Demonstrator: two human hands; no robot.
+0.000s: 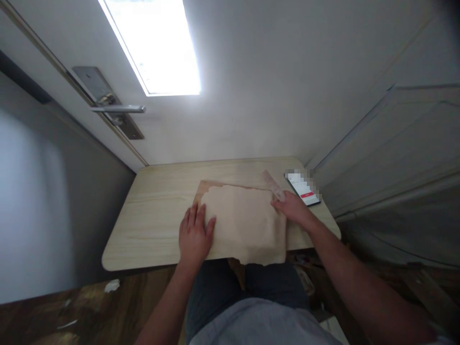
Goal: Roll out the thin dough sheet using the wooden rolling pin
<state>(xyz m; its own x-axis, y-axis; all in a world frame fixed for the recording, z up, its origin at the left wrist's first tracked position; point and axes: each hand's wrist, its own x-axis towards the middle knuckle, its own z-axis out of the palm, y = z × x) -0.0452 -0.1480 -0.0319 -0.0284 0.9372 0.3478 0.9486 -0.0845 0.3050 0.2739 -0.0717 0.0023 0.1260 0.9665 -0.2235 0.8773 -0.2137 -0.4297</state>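
Observation:
A pale beige sheet [240, 220] with wavy edges, maybe leather or cloth, lies over a browner sheet [205, 184] that shows along its top edge. The beige sheet hangs slightly past the table's front edge. My left hand [195, 232] rests flat at its left side, fingers spread, holding nothing. At the upper right corner my right hand [292, 207] is closed around a pinkish, see-through strip [273, 184] that looks like a ruler. The strip points up and left. That hand's fingertips are by the sheet's right edge; whether they also pinch it I cannot tell.
A phone [305, 190] with a lit screen lies right of my right hand on the light wooden table [143, 215]. Behind the table stands a white door with a metal handle [118, 109] and a bright window [161, 48]. A white scrap [112, 286] lies on the floor.

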